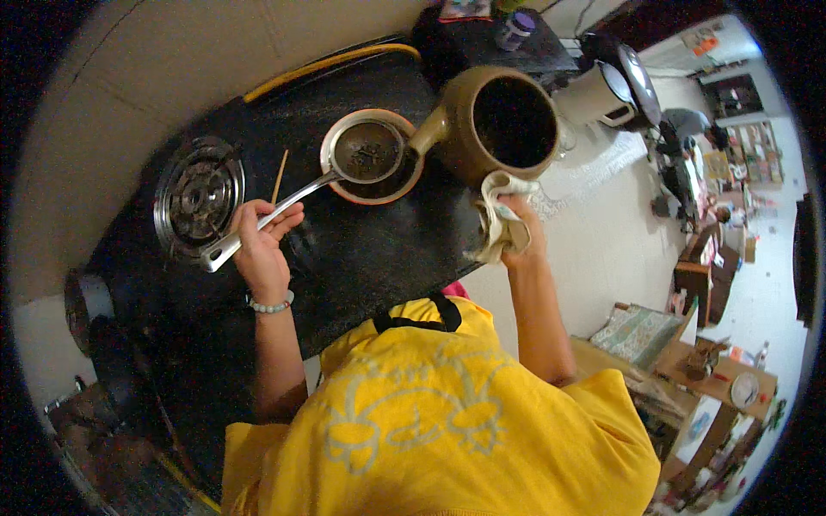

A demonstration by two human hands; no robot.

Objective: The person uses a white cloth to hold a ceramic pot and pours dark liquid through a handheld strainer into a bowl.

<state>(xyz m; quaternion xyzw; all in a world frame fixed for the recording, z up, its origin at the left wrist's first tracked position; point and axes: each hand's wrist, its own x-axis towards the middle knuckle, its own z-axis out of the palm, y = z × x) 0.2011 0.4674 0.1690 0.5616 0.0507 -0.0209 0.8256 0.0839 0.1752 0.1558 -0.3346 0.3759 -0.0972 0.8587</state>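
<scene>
My left hand [261,255] holds the metal handle of a round fine-mesh strainer [368,153], with dark bits in its mesh. The strainer lies over a bowl [376,198] with an orange-red rim, which has dark liquid in it. My right hand [524,235] grips a folded pale cloth [500,222] against the near side of a brown ceramic pot [461,151]. Whatever part of the pot the cloth covers is hidden. The pot is tilted, its spout at the strainer's right edge. Inside, the pot looks dark.
On the black countertop [400,248], a gas burner [200,193] stands left, with a thin wooden stick [280,175] beside it. A yellow hose [329,63] runs along the back. Beyond the pot are a pale jug [590,93] and a purple-lidded jar [516,32].
</scene>
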